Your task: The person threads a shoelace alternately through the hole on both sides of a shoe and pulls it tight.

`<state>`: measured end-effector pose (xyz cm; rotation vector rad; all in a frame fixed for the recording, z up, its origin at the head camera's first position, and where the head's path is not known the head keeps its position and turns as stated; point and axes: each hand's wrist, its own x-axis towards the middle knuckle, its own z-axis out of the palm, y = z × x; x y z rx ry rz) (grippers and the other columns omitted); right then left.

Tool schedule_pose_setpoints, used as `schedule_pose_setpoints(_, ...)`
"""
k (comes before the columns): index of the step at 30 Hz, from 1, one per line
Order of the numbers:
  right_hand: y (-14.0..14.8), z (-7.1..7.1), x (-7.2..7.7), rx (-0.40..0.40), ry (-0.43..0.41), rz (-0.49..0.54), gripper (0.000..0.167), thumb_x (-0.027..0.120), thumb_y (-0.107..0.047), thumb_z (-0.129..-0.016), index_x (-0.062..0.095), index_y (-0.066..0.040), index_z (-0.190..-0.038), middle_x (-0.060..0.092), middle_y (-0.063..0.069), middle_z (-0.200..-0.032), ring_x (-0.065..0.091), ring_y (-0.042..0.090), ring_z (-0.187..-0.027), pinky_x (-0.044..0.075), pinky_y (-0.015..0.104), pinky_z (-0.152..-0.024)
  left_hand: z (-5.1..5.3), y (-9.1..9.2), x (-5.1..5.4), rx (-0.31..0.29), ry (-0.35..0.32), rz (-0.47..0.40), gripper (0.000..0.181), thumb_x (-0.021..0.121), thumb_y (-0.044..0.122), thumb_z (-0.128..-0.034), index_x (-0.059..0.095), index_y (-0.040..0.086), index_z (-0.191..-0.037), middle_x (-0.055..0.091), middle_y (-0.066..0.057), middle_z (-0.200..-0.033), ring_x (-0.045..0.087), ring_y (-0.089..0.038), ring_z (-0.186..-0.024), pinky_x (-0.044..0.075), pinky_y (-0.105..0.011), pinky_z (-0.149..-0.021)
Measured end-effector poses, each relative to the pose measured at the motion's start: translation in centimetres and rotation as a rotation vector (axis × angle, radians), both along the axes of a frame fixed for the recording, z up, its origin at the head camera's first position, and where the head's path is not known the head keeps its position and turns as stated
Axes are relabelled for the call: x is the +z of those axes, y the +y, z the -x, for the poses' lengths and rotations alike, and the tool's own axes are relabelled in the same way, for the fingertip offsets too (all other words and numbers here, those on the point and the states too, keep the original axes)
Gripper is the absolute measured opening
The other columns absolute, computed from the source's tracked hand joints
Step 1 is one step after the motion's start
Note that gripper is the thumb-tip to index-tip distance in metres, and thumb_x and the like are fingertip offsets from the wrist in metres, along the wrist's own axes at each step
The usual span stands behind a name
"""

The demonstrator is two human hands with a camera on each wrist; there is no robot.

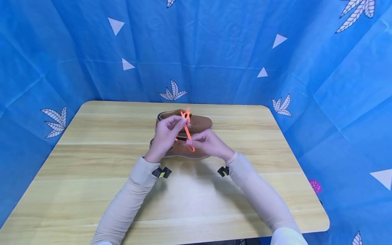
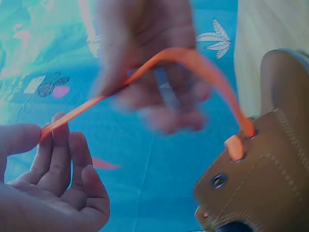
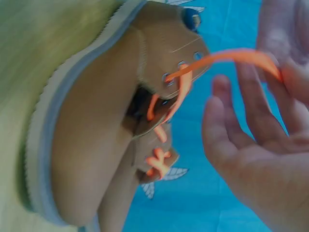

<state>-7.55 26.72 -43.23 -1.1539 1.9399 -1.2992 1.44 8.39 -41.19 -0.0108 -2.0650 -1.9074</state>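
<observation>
Two brown shoes lie side by side, toes to the right in the head view: the far shoe (image 1: 200, 125) and the near shoe (image 1: 196, 153). An orange lace (image 2: 193, 60) runs out of an upper eyelet of a shoe (image 2: 270, 159). My left hand (image 1: 166, 134) pinches the lace's end between thumb and forefinger, other fingers loosely bent. My right hand (image 1: 211, 144) pinches the same lace between thumb and fingers, closer to the near shoe; it is blurred in the left wrist view. In the right wrist view, crossed orange lacing (image 3: 158, 163) shows on the other shoe.
The shoes stand on a light wooden table (image 1: 76, 183), towards its back edge. Blue cloth (image 1: 220, 41) with leaf and triangle prints hangs behind and at both sides. Dark wrist devices sit at both cuffs.
</observation>
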Motion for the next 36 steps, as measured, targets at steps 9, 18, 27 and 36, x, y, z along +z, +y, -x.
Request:
schedule_pose_setpoints(9,1.1,0.5,-1.0,0.087,0.085,-0.107,0.021,0.071,-0.011,-0.097,0.077,0.001,-0.114,0.072,0.016,-0.131,0.061,0.031,-0.134,0.051,0.047,-0.109,-0.4,-1.0,0.9,0.09,0.062,0.009,0.03,0.069,0.029,-0.1009,0.075,0.001,-0.11,0.078,-0.012,-0.101,0.073,-0.014,-0.092,0.057,-0.023,-0.08)
schedule_pose_setpoints(18,-1.8,-2.1,2.3,-0.133,-0.106,0.322,0.07,0.07,-0.005,-0.097,0.038,-0.013,-0.158,0.07,0.008,-0.082,0.067,0.019,-0.066,0.058,0.03,-0.065,-0.3,-0.6,0.7,0.14,0.058,0.061,0.032,0.072,0.03,-0.0982,0.077,0.001,-0.109,0.076,-0.005,-0.093,0.07,-0.019,-0.083,0.056,-0.024,-0.068)
schedule_pose_setpoints(27,-0.5,-3.0,1.0,-0.265,0.259,0.255,0.027,0.057,-0.013,-0.106,0.073,-0.004,-0.126,0.044,-0.001,-0.059,0.038,0.009,-0.048,0.032,0.024,-0.045,0.0,-1.9,0.8,0.252,0.016,0.057,0.036,0.074,0.036,-0.0963,0.077,0.0,-0.099,0.073,0.005,-0.082,0.07,-0.011,-0.076,0.054,-0.021,-0.069)
schedule_pose_setpoints(36,-2.0,-3.1,1.7,-0.321,0.566,0.291,0.063,0.076,-0.011,-0.094,0.051,-0.005,-0.151,0.069,0.011,-0.091,0.059,0.012,-0.06,0.048,0.022,-0.052,0.4,-0.6,0.1,0.129,0.008,0.091,0.031,0.072,0.029,-0.0975,0.078,-0.001,-0.097,0.075,-0.001,-0.082,0.071,-0.022,-0.073,0.057,-0.025,-0.062)
